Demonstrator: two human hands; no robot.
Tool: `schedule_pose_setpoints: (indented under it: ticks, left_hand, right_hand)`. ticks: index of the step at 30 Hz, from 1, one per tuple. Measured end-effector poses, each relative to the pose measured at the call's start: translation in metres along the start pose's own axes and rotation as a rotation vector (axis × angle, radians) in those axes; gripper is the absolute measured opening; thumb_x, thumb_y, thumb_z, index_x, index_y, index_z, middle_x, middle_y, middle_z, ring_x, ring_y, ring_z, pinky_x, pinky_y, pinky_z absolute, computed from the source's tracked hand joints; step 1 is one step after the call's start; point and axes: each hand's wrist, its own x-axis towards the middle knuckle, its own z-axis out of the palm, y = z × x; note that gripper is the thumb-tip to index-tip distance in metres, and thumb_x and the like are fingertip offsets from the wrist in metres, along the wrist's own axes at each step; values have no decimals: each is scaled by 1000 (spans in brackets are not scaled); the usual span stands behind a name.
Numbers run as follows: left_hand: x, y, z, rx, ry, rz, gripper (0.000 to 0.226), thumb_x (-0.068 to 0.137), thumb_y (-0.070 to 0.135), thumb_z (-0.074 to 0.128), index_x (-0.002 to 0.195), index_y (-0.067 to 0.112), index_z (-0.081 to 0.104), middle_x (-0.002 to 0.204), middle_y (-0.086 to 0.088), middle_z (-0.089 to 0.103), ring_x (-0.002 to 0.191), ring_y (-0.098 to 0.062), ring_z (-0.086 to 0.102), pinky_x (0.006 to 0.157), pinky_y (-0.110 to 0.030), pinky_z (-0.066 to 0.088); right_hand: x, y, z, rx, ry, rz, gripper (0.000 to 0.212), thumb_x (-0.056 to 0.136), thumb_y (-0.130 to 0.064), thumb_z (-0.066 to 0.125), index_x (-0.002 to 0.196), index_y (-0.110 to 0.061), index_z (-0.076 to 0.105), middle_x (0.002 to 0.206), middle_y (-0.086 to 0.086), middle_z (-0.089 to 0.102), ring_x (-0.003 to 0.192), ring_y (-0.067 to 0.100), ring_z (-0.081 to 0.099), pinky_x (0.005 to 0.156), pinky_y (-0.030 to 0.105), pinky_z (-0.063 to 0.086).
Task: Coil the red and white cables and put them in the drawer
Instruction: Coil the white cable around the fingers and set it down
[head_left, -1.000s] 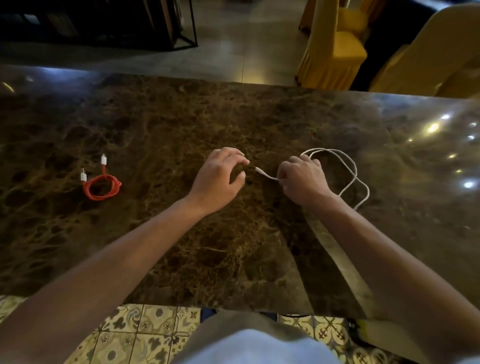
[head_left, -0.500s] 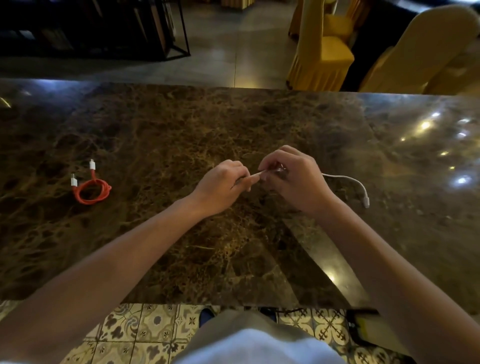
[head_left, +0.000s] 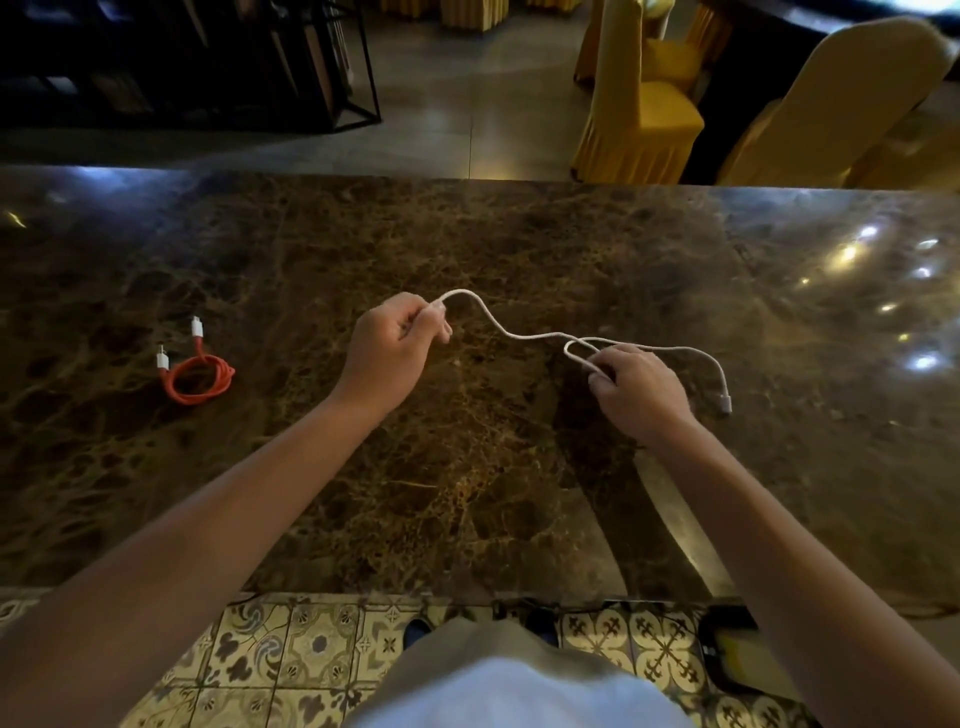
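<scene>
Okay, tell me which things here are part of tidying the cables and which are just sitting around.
Part of the job:
- white cable, held by the left hand and the right hand
- red cable, already coiled on the marble counter

Just lying about:
- yellow covered chairs beyond the counter
- dark metal shelf at far left

No drawer is in view.

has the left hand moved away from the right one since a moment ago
Yes. The left hand has pulled left, toward the coiled red cable lying on the table, stretching the white cable away from the right hand.
</scene>
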Motion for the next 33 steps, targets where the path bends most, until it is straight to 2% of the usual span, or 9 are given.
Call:
schedule_pose_setpoints:
  ticks: [2, 4, 11, 15, 18, 20, 23, 30, 33]
  left_hand:
    - [2, -10, -2, 177, -2, -52, 20, 101, 22, 60, 117, 14, 68, 116, -7, 67, 106, -21, 64, 96, -40, 55]
    - [1, -18, -2, 395, -46, -18, 47, 97, 27, 67, 140, 11, 56, 139, -11, 56, 131, -25, 52, 112, -42, 45]
    - [-13, 7, 20, 433, -292, 419, 79, 92, 49, 67, 157, 18, 35, 164, -2, 36, 157, -23, 20, 125, -42, 21]
    - [-17, 24, 23, 142, -293, 376, 22, 100, 20, 63, 118, 10, 72, 124, -6, 71, 126, -11, 59, 107, -29, 46]
    - [-14, 32, 14, -84, -216, 133, 38, 105, 25, 57, 77, 3, 68, 69, -7, 70, 66, -12, 69, 71, -30, 57]
    - [-10, 31, 6, -123, -157, 84, 46, 103, 26, 61, 67, -3, 59, 55, -9, 60, 49, -12, 59, 57, -28, 53]
    - [-7, 27, -7, -52, -107, 76, 51, 101, 30, 64, 62, -3, 58, 55, -20, 54, 48, -14, 48, 54, -27, 43]
    - [-3, 1, -31, 81, -29, 36, 52, 100, 31, 65, 59, 1, 57, 52, -16, 50, 47, -12, 44, 49, -23, 38]
    - [-5, -6, -29, 162, -79, 9, 49, 102, 32, 62, 59, 7, 59, 53, -3, 54, 46, -7, 47, 49, -20, 39]
  right_hand:
    - [-2, -2, -5, 162, 18, 5, 19, 102, -29, 58, 108, -25, 76, 97, 0, 73, 98, 25, 68, 85, 40, 53]
    - [-5, -11, -12, 357, 21, -12, 18, 104, -28, 58, 101, -29, 76, 86, -1, 74, 77, 20, 68, 71, 37, 54]
    - [-34, -56, -32, 543, -136, -486, 21, 104, -13, 60, 119, -15, 75, 83, 7, 76, 63, 14, 69, 62, 26, 53]
    - [-47, -71, -53, 703, -123, -597, 17, 98, -9, 70, 114, -8, 77, 79, 0, 73, 62, 14, 65, 61, 24, 50]
    - [-43, -63, -67, 657, 118, -509, 14, 92, -8, 77, 103, -16, 77, 78, -8, 73, 63, 2, 63, 62, 19, 49]
    - [-34, -48, -67, 406, 312, -401, 11, 91, -16, 79, 99, -23, 77, 77, -16, 70, 66, 1, 65, 66, 22, 53]
    - [-21, -21, -62, 95, 435, -261, 11, 91, -23, 75, 102, -25, 78, 81, -10, 73, 74, 15, 71, 73, 41, 61]
    - [-5, 16, -82, 45, 558, 25, 20, 101, -23, 60, 115, -18, 73, 107, 7, 77, 96, 28, 71, 82, 40, 54]
    - [4, 7, -81, -148, 403, 11, 35, 99, -29, 61, 131, -17, 65, 127, 13, 69, 113, 34, 64, 91, 47, 53]
